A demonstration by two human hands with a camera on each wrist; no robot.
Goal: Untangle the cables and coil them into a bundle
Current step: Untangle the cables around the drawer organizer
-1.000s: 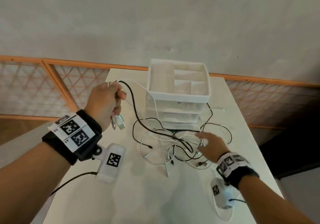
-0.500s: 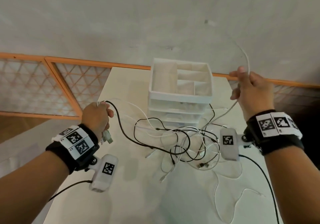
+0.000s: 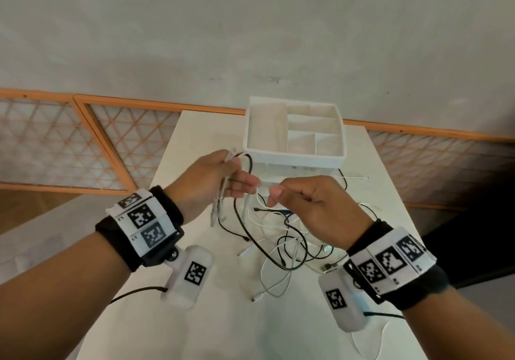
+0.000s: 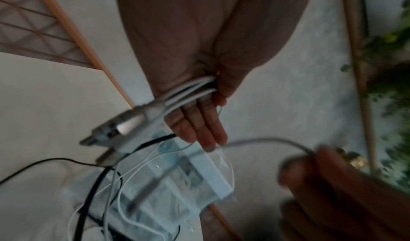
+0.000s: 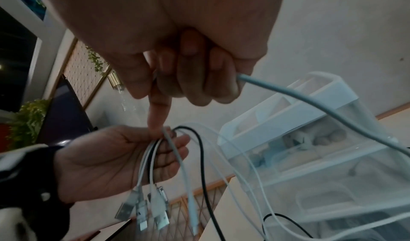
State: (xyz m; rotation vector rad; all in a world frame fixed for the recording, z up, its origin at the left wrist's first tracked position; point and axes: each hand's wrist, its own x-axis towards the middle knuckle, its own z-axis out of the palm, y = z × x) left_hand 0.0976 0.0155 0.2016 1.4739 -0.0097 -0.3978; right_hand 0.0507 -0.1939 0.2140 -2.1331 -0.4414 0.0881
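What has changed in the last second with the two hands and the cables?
The right hand left the tangle on the table, lifted a white cable high to the right, then brought it in to the left hand. The left hand kept its bunch of cable ends. The white organizer did not move.

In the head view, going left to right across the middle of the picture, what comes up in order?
Lattice screen → left hand gripping cable ends → right hand holding a white cable → table edge → lattice screen again.
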